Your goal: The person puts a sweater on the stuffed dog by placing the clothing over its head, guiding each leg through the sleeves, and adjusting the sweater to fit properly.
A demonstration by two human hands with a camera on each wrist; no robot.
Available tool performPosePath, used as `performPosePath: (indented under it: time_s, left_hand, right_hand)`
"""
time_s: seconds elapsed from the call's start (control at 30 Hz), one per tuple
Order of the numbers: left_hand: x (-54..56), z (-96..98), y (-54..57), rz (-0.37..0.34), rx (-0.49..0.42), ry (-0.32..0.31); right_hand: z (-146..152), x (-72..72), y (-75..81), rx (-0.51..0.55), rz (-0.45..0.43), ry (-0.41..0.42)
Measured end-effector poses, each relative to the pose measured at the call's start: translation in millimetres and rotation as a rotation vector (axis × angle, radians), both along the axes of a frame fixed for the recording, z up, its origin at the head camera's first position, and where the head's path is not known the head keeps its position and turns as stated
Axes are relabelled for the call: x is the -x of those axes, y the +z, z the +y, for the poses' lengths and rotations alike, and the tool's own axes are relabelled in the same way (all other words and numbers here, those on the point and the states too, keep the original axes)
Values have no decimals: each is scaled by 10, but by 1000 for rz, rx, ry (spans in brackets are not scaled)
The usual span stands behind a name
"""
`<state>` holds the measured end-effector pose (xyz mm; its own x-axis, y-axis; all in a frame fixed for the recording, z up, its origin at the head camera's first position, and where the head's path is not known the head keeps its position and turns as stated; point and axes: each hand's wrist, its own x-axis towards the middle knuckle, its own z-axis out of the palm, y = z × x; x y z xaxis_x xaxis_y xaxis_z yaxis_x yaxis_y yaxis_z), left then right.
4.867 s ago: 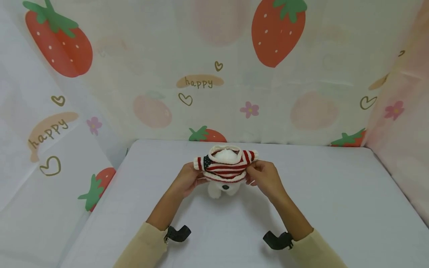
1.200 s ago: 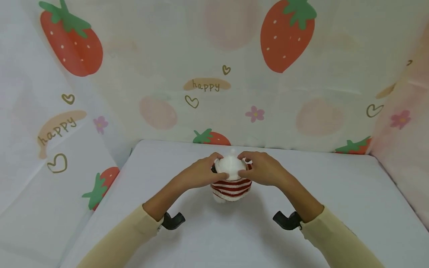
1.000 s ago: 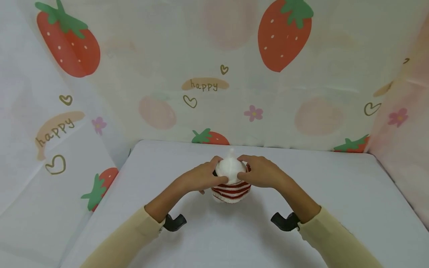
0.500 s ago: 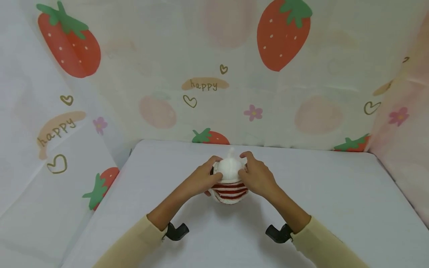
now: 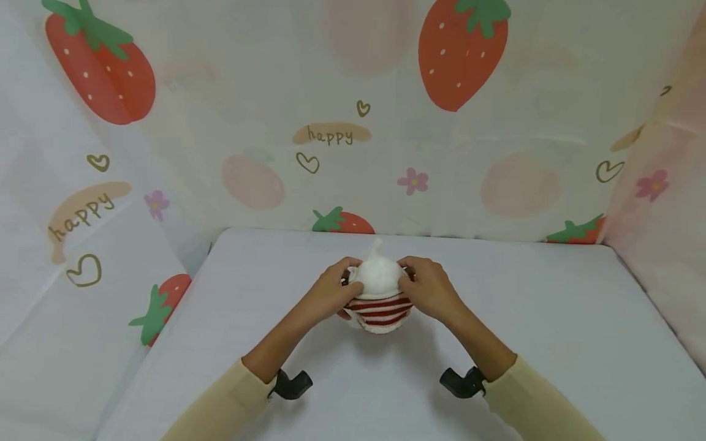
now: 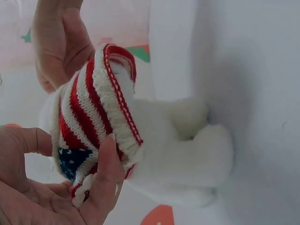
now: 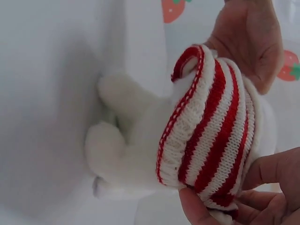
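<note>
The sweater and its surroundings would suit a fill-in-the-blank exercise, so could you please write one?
1. The sweater has white and ____ stripes.
2. Its blue patch is nearer the person's ____ hand.
3. The toy inside it is coloured ____.
4. The backdrop bears the printed word ____.

Missing words: red; left; white; happy.

A: Colours of the knitted sweater?
B: Red and white stripes. Includes a navy patch flecked with white; finishes in a white ribbed hem, edged red.
A: Plush toy?
B: Plain white.
A: Backdrop?
B: Off-white. Repeats red, white-dotted strawberries with green leaves, pink flowers, faded pink shapes, brown outlined hearts, brown "happy" lettering on peach patches.
A: Sleeves, wrist mounts, tabletop?
B: Beige; black; white.
</note>
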<state>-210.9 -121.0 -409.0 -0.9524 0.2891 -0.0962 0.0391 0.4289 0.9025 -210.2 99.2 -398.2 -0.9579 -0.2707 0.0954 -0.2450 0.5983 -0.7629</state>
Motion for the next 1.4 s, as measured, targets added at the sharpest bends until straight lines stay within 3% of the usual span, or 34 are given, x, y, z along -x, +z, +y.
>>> performPosePath:
  time_s: [0.27,0.43,0.6,0.9,1.03,1.13,1.23,1.4]
  left_hand:
    - [-9,17,-9,9,-6,1]
    - [-15,27,-61,32,-47,27]
    - [15,6,-133,15,-136,62]
    - [44,-48,-292,-174,-404,195]
    - [28,-69,-307,-232,-474,240]
    - [-20,-95,-288,-275,-499,265]
    - [-83,-93,-291,-350,-549,261]
    - [-168,-13,-297,-473,-629,153]
  right_hand:
    - [68,43,49,46,-99,83]
    - [48,68,-6,93,-82,32]
    - [50,99,-91,243,-195,-49]
    - [24,107,-226,487,-406,-214]
    - [48,45,-239,582,-489,-268]
    - [61,-35,-239,630,-568,-263]
    - [56,-98,-256,708,-669,-207]
    - [16,-133,-270,837,-789,-107]
